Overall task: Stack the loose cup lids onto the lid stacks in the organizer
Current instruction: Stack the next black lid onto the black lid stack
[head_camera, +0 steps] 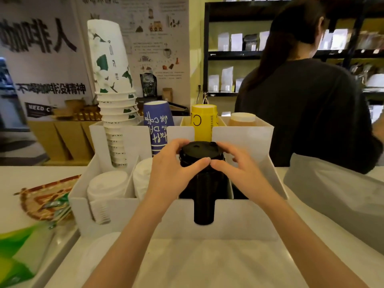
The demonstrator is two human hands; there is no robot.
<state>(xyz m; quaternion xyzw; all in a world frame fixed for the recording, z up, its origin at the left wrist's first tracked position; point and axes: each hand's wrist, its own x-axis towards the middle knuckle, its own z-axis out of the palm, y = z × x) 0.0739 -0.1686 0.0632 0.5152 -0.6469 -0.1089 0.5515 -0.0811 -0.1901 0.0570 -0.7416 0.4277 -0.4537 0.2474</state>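
My left hand (166, 173) and right hand (239, 171) both grasped the black lid (199, 149) from either side, directly atop the upright black lid stack (203, 194) in the organizer (245, 217).

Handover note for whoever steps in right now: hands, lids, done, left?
Left hand and right hand: both clasp the top of the black lid stack in the organizer, third front slot from the left.
White lid stacks sit in the two slots to its left.
Done: black lids are on their stack.
Left: release; no loose lids clearly in view.
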